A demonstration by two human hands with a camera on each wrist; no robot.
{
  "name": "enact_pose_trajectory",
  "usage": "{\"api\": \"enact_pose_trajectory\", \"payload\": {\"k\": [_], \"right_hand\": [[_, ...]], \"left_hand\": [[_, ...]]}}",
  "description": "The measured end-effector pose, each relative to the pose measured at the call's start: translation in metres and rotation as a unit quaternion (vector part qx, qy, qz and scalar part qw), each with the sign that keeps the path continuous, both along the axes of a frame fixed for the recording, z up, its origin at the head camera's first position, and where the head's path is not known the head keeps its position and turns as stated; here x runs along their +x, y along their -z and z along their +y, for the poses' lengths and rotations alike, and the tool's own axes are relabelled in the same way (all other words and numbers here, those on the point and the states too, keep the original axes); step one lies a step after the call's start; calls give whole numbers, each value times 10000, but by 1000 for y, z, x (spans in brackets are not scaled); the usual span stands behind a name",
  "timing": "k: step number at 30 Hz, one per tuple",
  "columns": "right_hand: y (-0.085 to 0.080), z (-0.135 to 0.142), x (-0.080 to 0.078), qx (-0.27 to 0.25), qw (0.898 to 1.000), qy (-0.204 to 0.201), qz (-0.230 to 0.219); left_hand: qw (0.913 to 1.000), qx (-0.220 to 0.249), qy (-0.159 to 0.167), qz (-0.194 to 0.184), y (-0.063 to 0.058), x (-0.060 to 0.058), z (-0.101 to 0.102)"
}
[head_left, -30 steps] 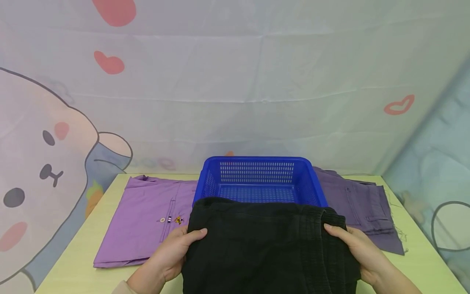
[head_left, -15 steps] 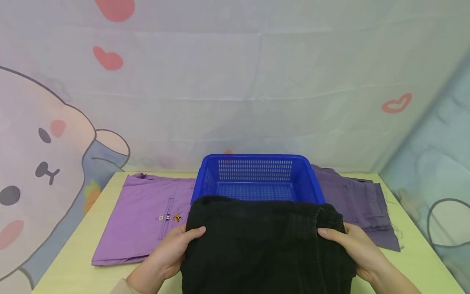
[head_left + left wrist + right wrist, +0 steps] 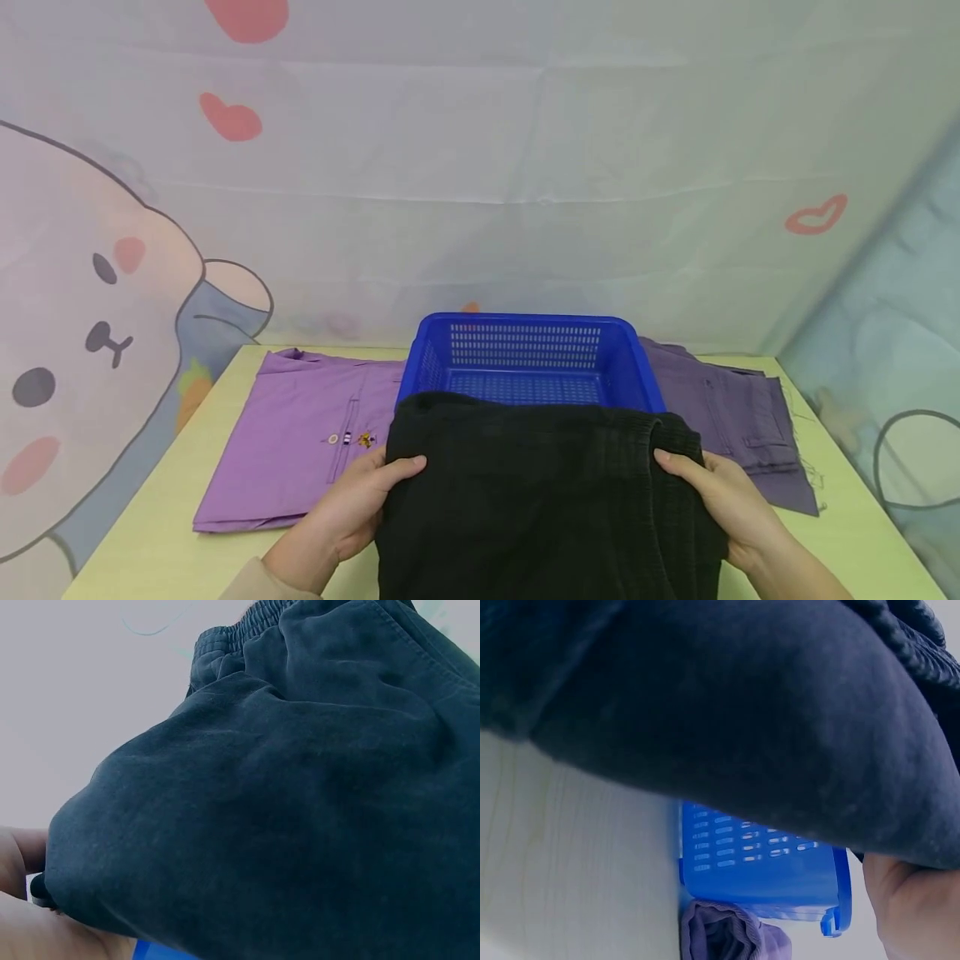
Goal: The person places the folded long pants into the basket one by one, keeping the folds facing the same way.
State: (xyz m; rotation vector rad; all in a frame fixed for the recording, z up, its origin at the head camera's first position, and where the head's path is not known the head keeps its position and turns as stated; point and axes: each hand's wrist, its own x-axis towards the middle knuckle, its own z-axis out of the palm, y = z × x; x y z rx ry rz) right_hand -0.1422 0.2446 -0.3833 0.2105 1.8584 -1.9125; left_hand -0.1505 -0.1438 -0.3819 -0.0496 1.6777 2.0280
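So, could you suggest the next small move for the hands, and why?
I'd probably move the black garment forward over the blue basket: the left hand and right hand hold its sides, and the basket's visible floor beyond it is bare.

Black garment obstructing approach to basket; passage above.

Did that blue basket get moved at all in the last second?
No. Judged against the table in the head view, the blue basket shows no visible shift either way.
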Motion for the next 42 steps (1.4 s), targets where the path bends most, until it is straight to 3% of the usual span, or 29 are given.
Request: {"api": "enact_pose_trajectory", "payload": {"k": [7, 18, 24, 30, 38, 42], "right_hand": [[1, 3, -1, -413, 9991, 89, -59], [2, 5, -2, -833, 9964, 118, -29], [5, 5, 0, -1173, 9929, 24, -216], [7, 2, 3, -832, 9962, 10, -246], [6, 2, 0, -891, 9957, 55, -265], [4, 2, -2, -1330, 9908, -5, -253]], "left_hand": [[9989, -43, 348, 315, -4, -2, 0], [9874, -1, 1300, 906, -8, -3, -1], [9861, -51, 1453, 805, -5, 2, -3], [9853, 186, 1575, 634, -1, 9, -4], [9862, 225, 1585, 421, 2, 10, -4], [9881, 211, 1479, 377, 4, 8, -4]]}}
